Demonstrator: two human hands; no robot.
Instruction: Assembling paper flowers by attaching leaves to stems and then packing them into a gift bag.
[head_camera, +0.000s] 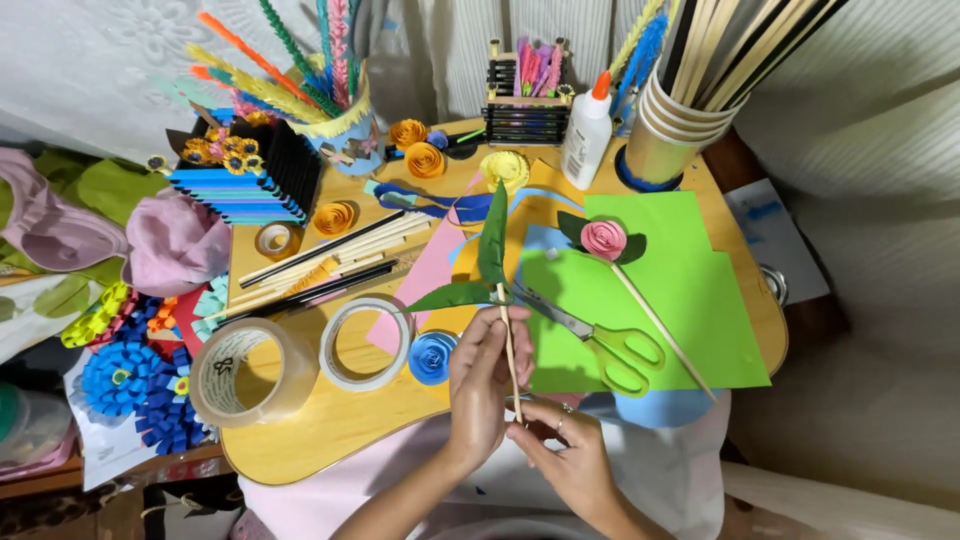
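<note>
The stick (511, 355) with green paper leaves (478, 265) stands upright over the near edge of the desk (330, 425). The left hand (482, 375) pinches its middle; the right hand (560, 450) pinches its lower end, steadying it. Scissors (600, 340) lie just right. Far right, stacked paper cups (675, 120) hold long sticks.

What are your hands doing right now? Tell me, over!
Left hand and right hand both pinching the stick with green paper leaves. Scissors lying just beside it on green paper. Over.
</note>
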